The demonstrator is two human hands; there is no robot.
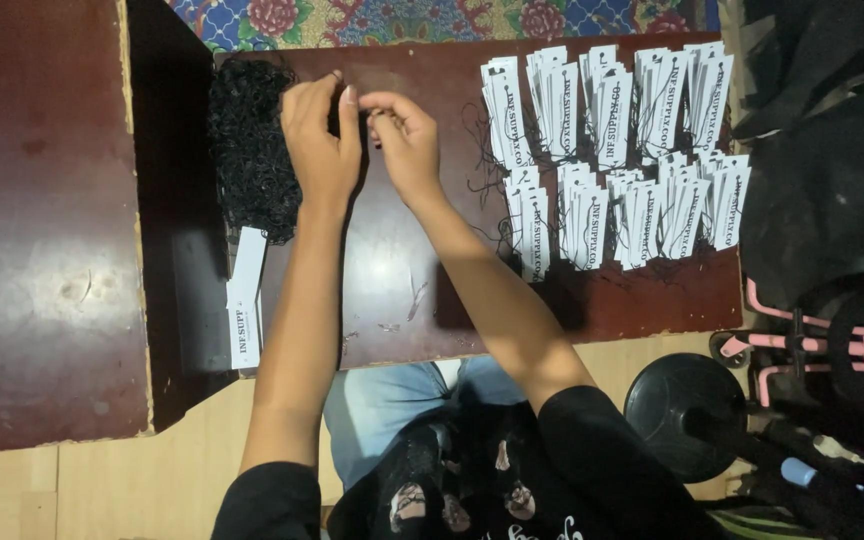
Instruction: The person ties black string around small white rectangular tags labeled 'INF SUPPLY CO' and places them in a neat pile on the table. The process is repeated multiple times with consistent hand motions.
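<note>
Left hand point(320, 140) and right hand point(404, 140) meet fingertip to fingertip, pinched on something too small to tell; black string pile point(250, 145) lies at 9 o'clock, touching the left hand; tag stacks point(612, 160) at 3 o'clock, apart.

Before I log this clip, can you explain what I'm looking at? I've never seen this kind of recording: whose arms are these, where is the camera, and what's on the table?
The single picture comes from a camera worn on a person's head, looking down, so both arms are that person's own. The left hand and right hand meet over a dark wooden table, fingertips pinched together, apparently on a thin black string; it is too small to tell for sure. Beside the left hand lies a heap of black strings. To the right, bundles of white paper tags with strings lie in rows. A small stack of blank-side tags sits at the table's left edge.
</note>
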